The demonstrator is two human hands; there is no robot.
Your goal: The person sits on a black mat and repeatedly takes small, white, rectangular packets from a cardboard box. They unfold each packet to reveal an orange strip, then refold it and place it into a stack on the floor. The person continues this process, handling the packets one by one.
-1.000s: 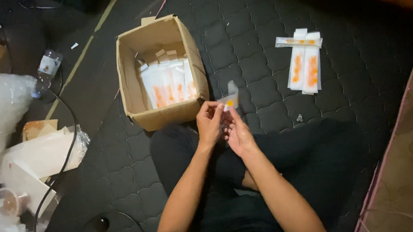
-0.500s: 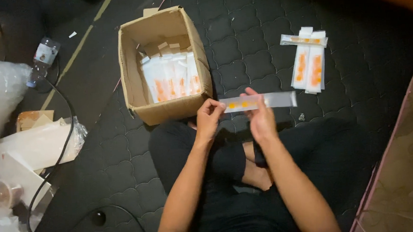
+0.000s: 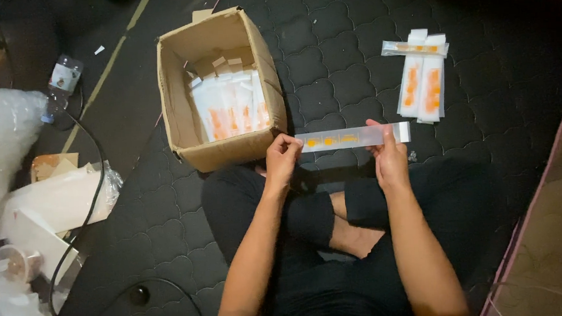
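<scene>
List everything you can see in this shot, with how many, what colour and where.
Clear sleeve: one, see-through with orange pieces inside, held level between both hands.
Cardboard box: one, brown, open, on the mat ahead of the person.
Packets in box: several, white and orange, exact count unclear.
Finished packets: a small pile, white and orange, on the mat at the right.
Floor mat: one, black, quilted.
Plastic bottle: one, clear, upper left.
Cable: one, black, at the left.
Bubble wrap: one bundle, whitish, far left.
Left hand: pinches the sleeve's left end.
Right hand: grips near its right end.
</scene>
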